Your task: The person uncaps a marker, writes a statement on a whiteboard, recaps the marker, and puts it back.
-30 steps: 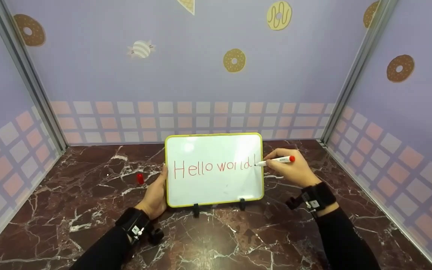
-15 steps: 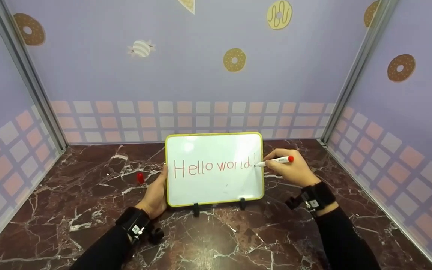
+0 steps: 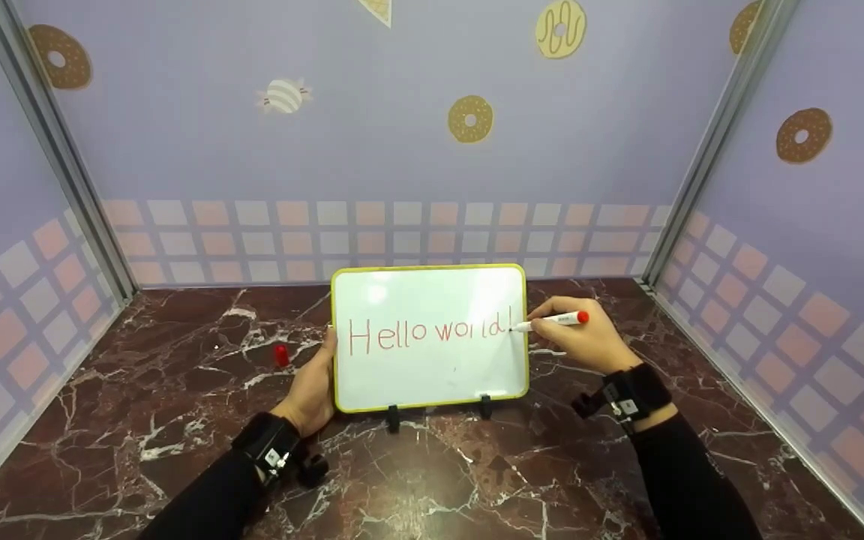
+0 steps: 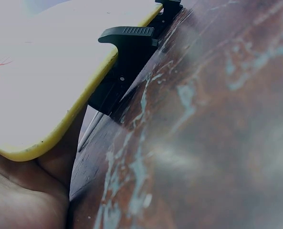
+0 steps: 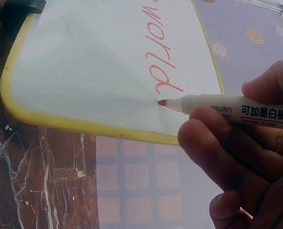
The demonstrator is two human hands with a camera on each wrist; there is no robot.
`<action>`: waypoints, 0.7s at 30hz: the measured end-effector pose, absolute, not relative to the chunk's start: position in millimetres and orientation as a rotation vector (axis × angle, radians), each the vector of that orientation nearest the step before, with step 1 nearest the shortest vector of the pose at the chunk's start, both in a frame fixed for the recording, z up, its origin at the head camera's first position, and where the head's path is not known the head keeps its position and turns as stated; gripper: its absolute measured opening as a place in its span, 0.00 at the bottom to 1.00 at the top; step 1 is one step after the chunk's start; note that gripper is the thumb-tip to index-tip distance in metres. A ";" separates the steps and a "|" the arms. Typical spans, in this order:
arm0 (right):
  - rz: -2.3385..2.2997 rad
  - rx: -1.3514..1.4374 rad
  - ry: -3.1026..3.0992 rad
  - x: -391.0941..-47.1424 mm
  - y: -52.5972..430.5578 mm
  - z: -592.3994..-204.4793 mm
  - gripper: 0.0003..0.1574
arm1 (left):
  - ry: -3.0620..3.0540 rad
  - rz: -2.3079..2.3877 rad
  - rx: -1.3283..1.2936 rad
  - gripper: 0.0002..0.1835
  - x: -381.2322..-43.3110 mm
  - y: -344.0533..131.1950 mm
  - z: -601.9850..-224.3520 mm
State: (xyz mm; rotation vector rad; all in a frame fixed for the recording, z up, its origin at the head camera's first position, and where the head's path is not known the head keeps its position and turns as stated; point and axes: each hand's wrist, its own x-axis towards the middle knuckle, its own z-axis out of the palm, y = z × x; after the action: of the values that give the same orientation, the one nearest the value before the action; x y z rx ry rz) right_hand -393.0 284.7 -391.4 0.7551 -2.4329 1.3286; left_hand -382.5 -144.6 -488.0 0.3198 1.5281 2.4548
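A small whiteboard (image 3: pixel 424 375) with a yellow frame leans upright on a black stand (image 4: pixel 124 52). Red handwriting (image 3: pixel 428 335) across it reads "Hello world!". My left hand (image 3: pixel 310 394) grips the board's left edge, thumb in front and the other fingers hidden behind. In my right hand (image 3: pixel 586 337) a white whiteboard marker (image 5: pixel 232 106) with a red end is pinched between thumb and fingers. Its red tip is at the board surface, at the foot of the exclamation mark's stroke; the right wrist view shows it there, close to the "d".
A red marker cap (image 3: pixel 281 355) stands on the dark marbled tabletop (image 3: pixel 432 487), left of the board. Behind the table rises a lilac back wall (image 3: pixel 372 165) with printed sweets and checks. Side walls with metal corner posts (image 3: pixel 717 150) bound the table.
Almost nothing differs. The marker's tip stays at the same spot beside the "d", and the left hand keeps its hold on the board. The head view has shifted very slightly.
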 end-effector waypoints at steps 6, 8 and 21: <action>1.339 0.763 -2.419 -393.0 284.9 -391.4 0.04 | 1.508 2.457 0.329 0.40 -382.8 -144.5 -487.7; 1.339 0.759 -2.422 -392.5 284.7 -391.4 0.04 | 1.505 2.458 0.327 0.40 -382.7 -144.5 -487.7; 1.330 0.737 -2.439 -391.8 283.7 -391.1 0.03 | 1.520 2.448 0.328 0.41 -382.0 -145.1 -487.5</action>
State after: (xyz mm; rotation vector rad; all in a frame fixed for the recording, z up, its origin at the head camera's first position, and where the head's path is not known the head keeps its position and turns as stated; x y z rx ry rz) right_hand -391.8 283.7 -391.1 0.7374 -2.4389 1.3303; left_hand -382.0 -145.1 -487.5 0.3276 1.5199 2.4476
